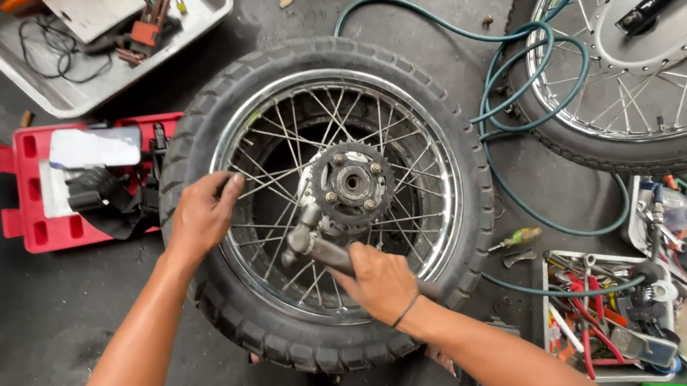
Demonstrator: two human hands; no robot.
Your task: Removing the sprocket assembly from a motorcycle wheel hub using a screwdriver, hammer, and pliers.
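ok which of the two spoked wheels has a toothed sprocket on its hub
The black-tyred spoked wheel lying flat under both hands; its hub carries the dark sprocket. The upper-right wheel shows a smooth silver hub plate.

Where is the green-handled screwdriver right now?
In the head view, the green-handled screwdriver lies on the floor right of the spoked wheel, beside the green hose, above the tool tray.

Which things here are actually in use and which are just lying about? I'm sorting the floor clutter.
In use:
- spoked wheel lying flat, steadied at the rim by the left hand
- sprocket at its hub
- grey tool gripped by the right hand

Lying about:
- second wheel
- green hose
- screwdriver
- metal tray
- red case
- tool boxes
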